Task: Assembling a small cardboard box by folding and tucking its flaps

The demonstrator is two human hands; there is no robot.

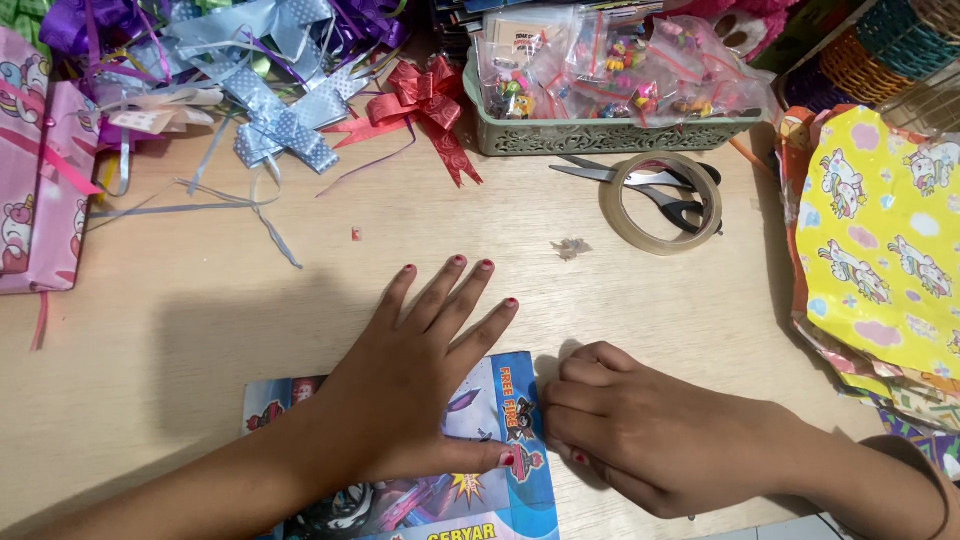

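Note:
My left hand (pixel 405 385) lies flat with fingers spread on a blue printed sheet of wrapping paper (pixel 500 500) at the near edge of the wooden table (pixel 200 330). It presses the paper down. My right hand (pixel 640 430) is curled at the paper's right edge, its fingertips touching or pinching that edge. What lies under the paper is hidden.
A roll of clear tape (pixel 662 203) rests on scissors (pixel 640 185) at the back right. Behind them stands a green basket (pixel 600 135) of small bagged toys. Ribbon bows, red (pixel 425 100) and blue (pixel 280 125), lie at the back left. Yellow patterned paper (pixel 880 240) is stacked at the right, a pink wrapped parcel (pixel 35 190) at the left.

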